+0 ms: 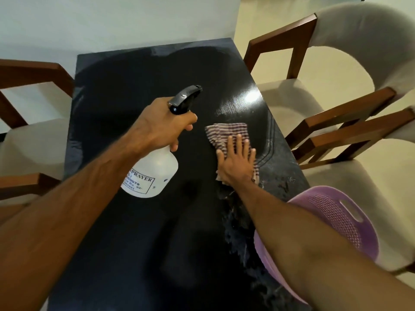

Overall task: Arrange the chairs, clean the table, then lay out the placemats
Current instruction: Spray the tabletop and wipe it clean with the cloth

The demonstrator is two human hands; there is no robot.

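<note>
The dark tabletop [125, 221] runs lengthwise away from the person, its far end against a pale wall [112, 21], and its right side is wet, with smears and droplets showing along that edge. On that wet part lies a striped cloth [226, 132], and the right hand [238, 161] presses flat on the cloth's near half, fingers straight and spread, palm down. To the left of it the left hand [161, 125] grips the neck of a white spray bottle [155, 173] just under its black trigger head [185, 98], fingers curled round it; the bottle is lifted off the surface and tilted, with its nozzle pointing toward the far end and its printed label facing up. The two hands are near each other but apart. At the near right edge of the tabletop sits a purple plastic basket [336, 218] with a perforated wall and a slot handle, partly hidden behind the right forearm; I cannot tell what is in it. Two chairs [350, 41] with brown wooden frames and pale cushions stand along the right side, and more chairs of the same make stand along the left side [33, 140], their seats close against the table edge.
</note>
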